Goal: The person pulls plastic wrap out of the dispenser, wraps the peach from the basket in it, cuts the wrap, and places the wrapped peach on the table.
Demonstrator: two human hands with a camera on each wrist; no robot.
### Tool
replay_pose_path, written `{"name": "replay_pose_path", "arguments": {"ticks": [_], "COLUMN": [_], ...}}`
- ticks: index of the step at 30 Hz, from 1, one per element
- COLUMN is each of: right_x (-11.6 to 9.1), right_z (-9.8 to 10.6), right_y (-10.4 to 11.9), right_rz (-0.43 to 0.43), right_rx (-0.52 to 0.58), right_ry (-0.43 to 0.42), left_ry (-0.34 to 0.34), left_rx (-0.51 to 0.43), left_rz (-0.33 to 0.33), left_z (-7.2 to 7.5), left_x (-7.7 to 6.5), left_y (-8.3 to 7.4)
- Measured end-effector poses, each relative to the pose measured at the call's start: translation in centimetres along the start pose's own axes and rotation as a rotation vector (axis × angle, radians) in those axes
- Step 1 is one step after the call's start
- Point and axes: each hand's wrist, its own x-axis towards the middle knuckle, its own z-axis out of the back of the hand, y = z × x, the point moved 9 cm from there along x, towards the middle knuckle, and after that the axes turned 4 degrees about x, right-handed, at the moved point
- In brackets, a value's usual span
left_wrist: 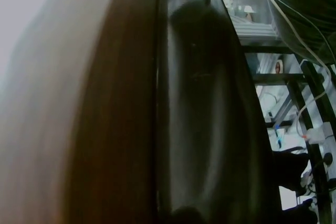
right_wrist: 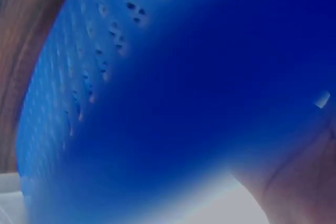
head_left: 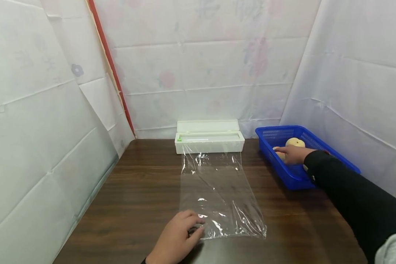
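Clear plastic wrap (head_left: 217, 187) stretches over the table from a white dispenser box (head_left: 211, 146) toward the near edge. By its near left corner is my left hand (head_left: 176, 234), fingers loosely bent and thumb apart, fingertips at the film's edge. My right hand (head_left: 296, 154) reaches into a blue plastic basket (head_left: 280, 170) and grips a pale yellow round fruit (head_left: 280, 156), partly hidden by the fingers. Another such fruit (head_left: 296, 142) lies behind it. In the right wrist view, the perforated basket wall (right_wrist: 68, 87) fills most of the picture, blurred; the fruit cannot be seen there.
The dispenser's lid (head_left: 208, 125) stands raised, with a small green piece (head_left: 179, 139) at its left end. White sheeting (head_left: 201, 73) surrounds the brown wooden table (head_left: 132, 198) at the back and sides. Beyond the table edge, the left wrist view shows a dark metal frame (left_wrist: 273, 78) and cables.
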Motion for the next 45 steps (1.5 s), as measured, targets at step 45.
{"name": "replay_pose_path", "arguments": {"ticks": [45], "right_x": [2.8], "right_z": [-1.8], "right_y": [-2.8], "right_rz": [-0.111], "right_rx": [0.245], "right_ry": [0.126], "left_ry": [-0.036], "left_rx": [-0.039], "left_rz": [-0.065], "left_z": [1.9], "left_x": [-3.3], "left_y": [-3.8]}}
